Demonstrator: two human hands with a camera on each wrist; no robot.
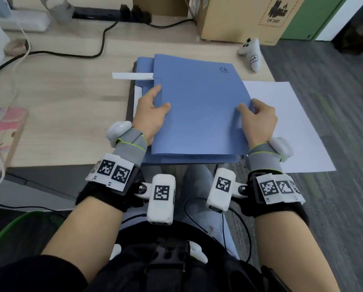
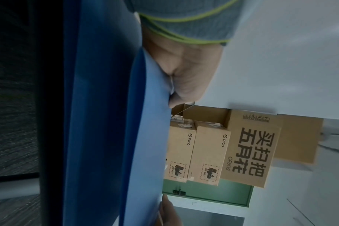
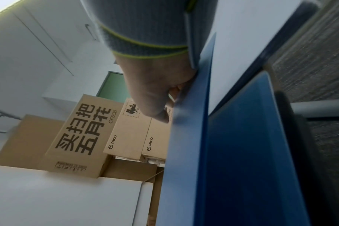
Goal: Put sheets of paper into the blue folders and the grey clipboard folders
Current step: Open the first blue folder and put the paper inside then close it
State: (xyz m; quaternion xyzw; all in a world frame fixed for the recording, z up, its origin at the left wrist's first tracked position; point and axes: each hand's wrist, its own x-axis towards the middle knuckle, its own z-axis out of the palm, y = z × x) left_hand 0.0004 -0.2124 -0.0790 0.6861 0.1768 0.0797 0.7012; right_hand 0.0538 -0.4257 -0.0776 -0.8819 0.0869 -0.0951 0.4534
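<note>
A closed blue folder (image 1: 199, 106) lies on top of a pile of more blue folders (image 1: 144, 64) at the desk's near edge. My left hand (image 1: 152, 111) grips its left edge, thumb on the cover and fingers underneath. My right hand (image 1: 257, 119) pinches its right edge the same way. In the wrist views the blue folder (image 2: 114, 122) (image 3: 186, 152) runs beside each palm, with my left hand (image 2: 186, 82) and right hand (image 3: 157, 97) wrapped round its edge. White sheets of paper (image 1: 292, 127) lie to the right, overhanging the desk. A grey clipboard folder edge (image 1: 131, 95) shows under the pile.
A white controller (image 1: 252, 53) lies at the back right of the wooden desk (image 1: 71, 102). Cardboard boxes (image 1: 243, 17) stand behind it. A black cable (image 1: 71, 53) and a power strip (image 1: 113, 12) cross the back left. A pink case (image 1: 1, 135) sits at the left edge.
</note>
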